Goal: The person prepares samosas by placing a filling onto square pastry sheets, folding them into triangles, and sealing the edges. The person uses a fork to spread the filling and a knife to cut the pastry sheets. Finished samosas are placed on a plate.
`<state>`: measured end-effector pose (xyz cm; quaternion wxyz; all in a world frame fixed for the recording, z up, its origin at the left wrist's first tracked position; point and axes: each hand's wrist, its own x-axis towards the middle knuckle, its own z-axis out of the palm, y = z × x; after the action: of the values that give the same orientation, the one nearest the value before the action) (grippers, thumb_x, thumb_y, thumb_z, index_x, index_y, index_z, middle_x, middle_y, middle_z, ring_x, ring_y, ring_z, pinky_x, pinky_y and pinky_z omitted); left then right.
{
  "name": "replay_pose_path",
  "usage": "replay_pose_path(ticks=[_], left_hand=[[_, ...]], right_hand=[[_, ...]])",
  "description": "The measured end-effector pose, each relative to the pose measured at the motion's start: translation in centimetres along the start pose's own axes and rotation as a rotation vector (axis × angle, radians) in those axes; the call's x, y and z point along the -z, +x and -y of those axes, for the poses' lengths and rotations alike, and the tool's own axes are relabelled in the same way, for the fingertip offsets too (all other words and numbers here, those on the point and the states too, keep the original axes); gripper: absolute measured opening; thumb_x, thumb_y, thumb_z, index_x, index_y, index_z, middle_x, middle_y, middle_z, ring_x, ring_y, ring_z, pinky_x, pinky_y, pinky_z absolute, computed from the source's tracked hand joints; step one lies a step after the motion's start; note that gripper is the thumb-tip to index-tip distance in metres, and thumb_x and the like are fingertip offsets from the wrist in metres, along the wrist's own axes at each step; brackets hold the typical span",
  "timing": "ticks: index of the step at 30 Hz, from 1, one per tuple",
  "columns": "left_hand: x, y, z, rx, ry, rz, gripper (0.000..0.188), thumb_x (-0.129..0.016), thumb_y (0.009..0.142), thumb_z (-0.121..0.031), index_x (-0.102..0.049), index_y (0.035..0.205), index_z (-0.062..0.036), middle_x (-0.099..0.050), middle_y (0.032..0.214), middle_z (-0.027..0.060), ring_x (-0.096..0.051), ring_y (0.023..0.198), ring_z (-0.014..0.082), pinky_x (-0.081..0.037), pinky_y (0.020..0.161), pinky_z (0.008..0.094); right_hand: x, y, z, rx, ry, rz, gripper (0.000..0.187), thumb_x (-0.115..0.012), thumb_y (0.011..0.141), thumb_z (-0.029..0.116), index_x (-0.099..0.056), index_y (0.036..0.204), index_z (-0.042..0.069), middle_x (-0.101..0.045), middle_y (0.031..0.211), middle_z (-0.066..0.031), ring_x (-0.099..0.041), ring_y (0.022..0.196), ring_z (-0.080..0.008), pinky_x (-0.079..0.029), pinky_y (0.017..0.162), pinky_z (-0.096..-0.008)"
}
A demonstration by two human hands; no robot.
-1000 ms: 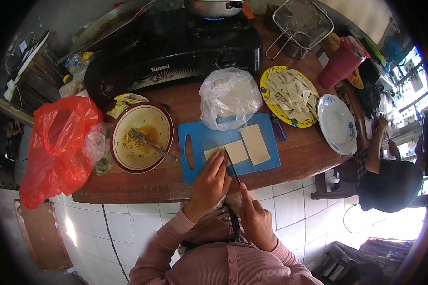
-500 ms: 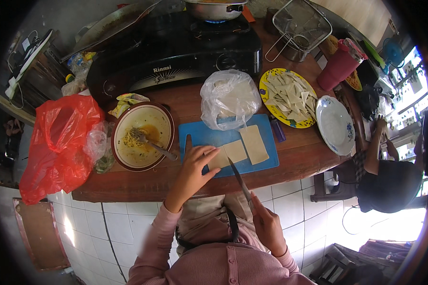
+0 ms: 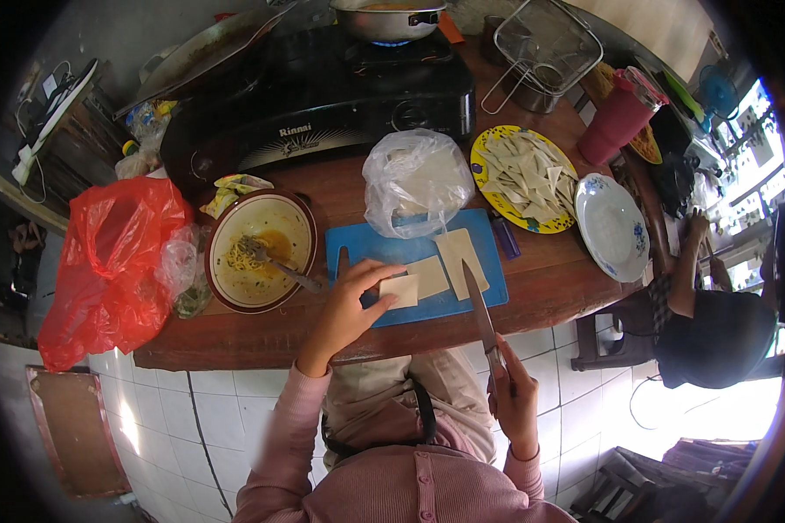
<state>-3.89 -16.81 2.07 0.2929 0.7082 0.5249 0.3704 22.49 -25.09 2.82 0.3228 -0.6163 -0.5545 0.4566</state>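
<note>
My left hand (image 3: 349, 301) pinches a small square of pale dough sheet (image 3: 400, 292) between thumb and fingers, over the left part of a blue cutting board (image 3: 349, 247). Beside that square lies another piece of dough sheet (image 3: 430, 277) on the board. Farther right is a longer rectangular dough sheet (image 3: 459, 251). The handle of a kitchen knife (image 3: 480, 305) is gripped in my right hand (image 3: 516, 392); its blade points away from me, with the tip over the rectangular sheet. A clear plastic bag (image 3: 416, 185) with pale contents rests at the board's far edge.
Left of the board stands a bowl (image 3: 309, 261) with egg-like liquid and a fork, near a red plastic bag (image 3: 105, 261). A yellow plate (image 3: 553, 227) of cut dough pieces and a white plate (image 3: 610, 227) sit right. Behind, a lit stove (image 3: 323, 113) carries a pan (image 3: 388, 24). Another person (image 3: 715, 331) is at right.
The knife has moved right, from the left dough piece to over the rectangular sheet. My left hand has lifted a small square, which now shows apart from the piece beside it.
</note>
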Motion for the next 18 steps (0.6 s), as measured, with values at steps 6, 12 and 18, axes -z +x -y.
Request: replay_pose_path(ticks=[6, 12, 18], left_hand=[[-3.6, 2.1, 0.5, 0.157, -0.495, -0.146, 0.033, -0.067, 0.075, 0.004, -0.059, 0.107, 0.0004, -0.053, 0.085, 0.0083, -0.062, 0.072, 0.0111, -0.051, 0.061, 0.0222], [-5.4, 2.5, 0.5, 0.140, -0.091, -0.284, 0.029, -0.072, 0.070, 0.002, -0.057, 0.095, 0.0018, -0.055, 0.079, 0.0099, -0.063, 0.067, 0.0157, -0.051, 0.059, 0.0255], [-5.8, 2.6, 0.2, 0.187, 0.086, -0.274, 0.031, -0.076, 0.067, -0.008, -0.059, 0.092, -0.0052, -0.059, 0.080, 0.0072, -0.061, 0.065, 0.0170, -0.044, 0.084, 0.0367]], right_hand=[[0.3, 0.2, -0.3, 0.037, 0.048, -0.007, 0.043, -0.044, 0.089, -0.001, -0.046, 0.132, 0.005, -0.047, 0.056, -0.0003, -0.043, 0.047, -0.0052, -0.039, 0.046, -0.0219], [0.4, 0.2, -0.5, 0.021, 0.077, -0.030, 0.041, -0.045, 0.090, 0.001, -0.047, 0.131, 0.005, -0.047, 0.058, 0.0004, -0.043, 0.047, -0.0051, -0.038, 0.045, -0.0214], [0.5, 0.5, -0.7, 0.028, 0.064, -0.035, 0.041, -0.047, 0.090, 0.000, -0.047, 0.130, 0.004, -0.046, 0.057, 0.0009, -0.042, 0.048, -0.0040, -0.037, 0.045, -0.0214]])
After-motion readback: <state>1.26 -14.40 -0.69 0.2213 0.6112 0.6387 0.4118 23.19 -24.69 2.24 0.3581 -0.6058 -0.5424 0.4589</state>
